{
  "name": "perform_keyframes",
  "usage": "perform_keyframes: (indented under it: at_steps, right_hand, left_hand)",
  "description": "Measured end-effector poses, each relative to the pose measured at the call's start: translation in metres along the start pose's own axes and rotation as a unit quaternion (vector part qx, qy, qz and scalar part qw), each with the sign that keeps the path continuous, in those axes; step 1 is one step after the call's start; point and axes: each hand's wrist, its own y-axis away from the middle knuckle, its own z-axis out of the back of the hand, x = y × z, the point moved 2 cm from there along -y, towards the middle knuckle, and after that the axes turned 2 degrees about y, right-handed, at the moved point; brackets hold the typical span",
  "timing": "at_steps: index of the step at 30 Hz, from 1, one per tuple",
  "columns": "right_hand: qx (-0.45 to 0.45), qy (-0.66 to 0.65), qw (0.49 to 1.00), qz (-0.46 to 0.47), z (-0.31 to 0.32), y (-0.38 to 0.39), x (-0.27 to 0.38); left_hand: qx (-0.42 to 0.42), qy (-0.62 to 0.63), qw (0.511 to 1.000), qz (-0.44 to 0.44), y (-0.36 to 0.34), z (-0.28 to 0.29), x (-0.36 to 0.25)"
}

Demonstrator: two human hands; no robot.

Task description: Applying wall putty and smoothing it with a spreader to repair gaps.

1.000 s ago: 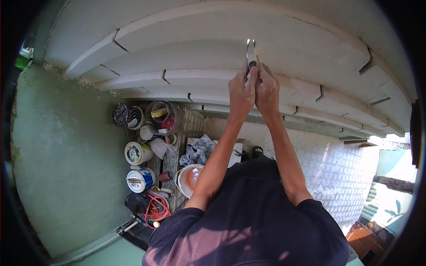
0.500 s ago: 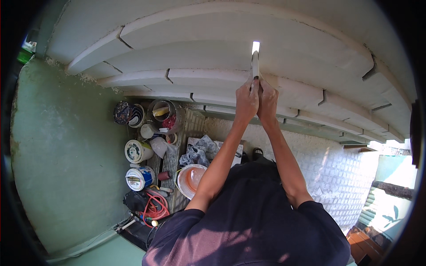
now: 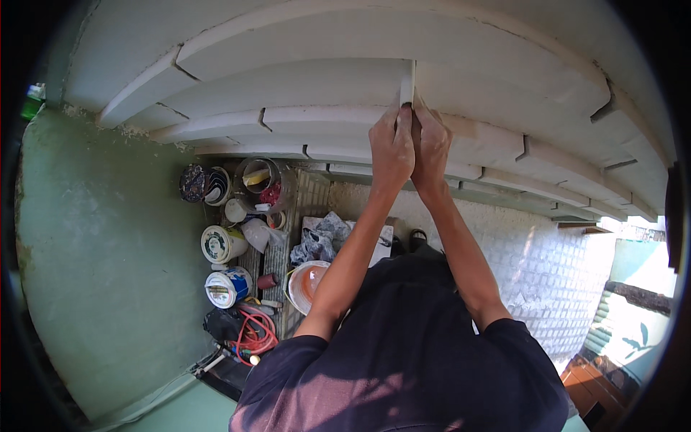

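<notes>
Both my arms reach up to a white stepped surface (image 3: 317, 83) with long, curved-looking ledges. My left hand (image 3: 393, 150) and my right hand (image 3: 431, 142) press close together, fingers closed around a flat-bladed putty knife (image 3: 408, 85). Its thin pale blade points away from me, seen nearly edge-on, and its tip meets the recessed face between two ledges. A dark bit of the handle shows between my thumbs; my fingers hide most of the rest. Whitish dust or filler marks both hands.
Down at the left, paint tubs (image 3: 223, 245), a clear bucket (image 3: 266, 180) and a red hose (image 3: 255, 335) stand by a green wall (image 3: 115, 252). A white bucket (image 3: 306, 286) with orange inside is near my left arm. Crumpled plastic (image 3: 322, 237) lies beside it.
My hands and the putty knife have shifted slightly left. The blade has turned more edge-on, and the bright glint at its tip is gone.
</notes>
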Motion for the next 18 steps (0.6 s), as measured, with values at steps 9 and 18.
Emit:
perform_keyframes:
  at_steps: [9,18]
  right_hand:
    - [0.011,0.032,0.999,-0.023,-0.006,0.028,-0.021]
    - [0.027,0.025,0.999,-0.04,-0.013,0.035,-0.044]
  left_hand:
    - [-0.037,-0.004,0.999,0.006,0.018,-0.007,0.021]
    - [-0.029,-0.008,0.999,0.046,0.014,-0.012,0.025]
